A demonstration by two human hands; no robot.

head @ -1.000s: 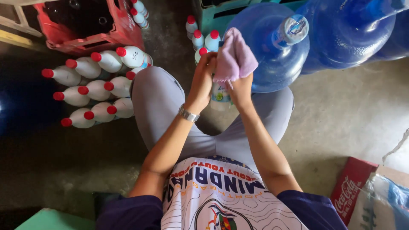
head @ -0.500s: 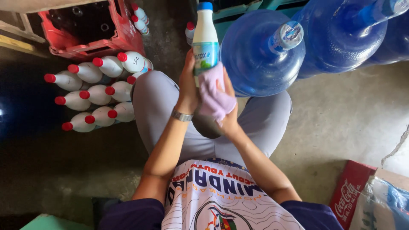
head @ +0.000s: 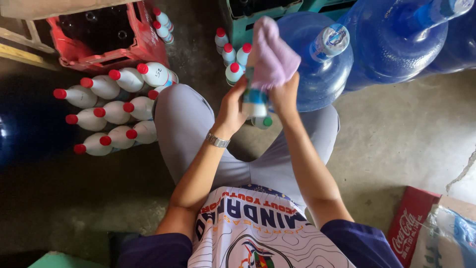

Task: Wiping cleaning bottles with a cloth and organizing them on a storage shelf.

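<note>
- The left hand (head: pixel 232 106) is closed around a small white bottle (head: pixel 255 103) with a blue band, gripping it from the side, fingers wrapped about its body.
- The right hand (head: pixel 283 95) is closed on a pink cloth (head: pixel 271 55), pressing it against the upper end of the same bottle; the cloth bunches up above both hands and hides that end.
- The bottle sits between the two hands, held in the air above the person's knees, tilted rather than upright; which end bears the cap I cannot tell.
- Progress, as a judgement: the wiping of this bottle is under way, not finished, since the cloth covers only one end and the lower body is bare.
- Pose: both forearms reach forward from the body and meet at the middle, elbows bent; a metal wristwatch (head: pixel 217 141) rides on the left wrist. The person sits with knees apart.
- Just under the hands, a bottle with a green cap (head: pixel 263 121) lies or stands between the knees.
- Beyond the hands, a cluster of upright red-capped bottles (head: pixel 232 55) stands near; whether wiped or not cannot be told.
- Left of the left hand, a stack of white red-capped bottles (head: pixel 111 106) lies on its side, and beyond that a red crate (head: pixel 106 47).
- Beyond the right hand stand large blue water jugs (head: pixel 327 59).
- Well to the right, nearer the person, a red carton (head: pixel 411 226) rests on the concrete floor (head: pixel 396 134).
</note>
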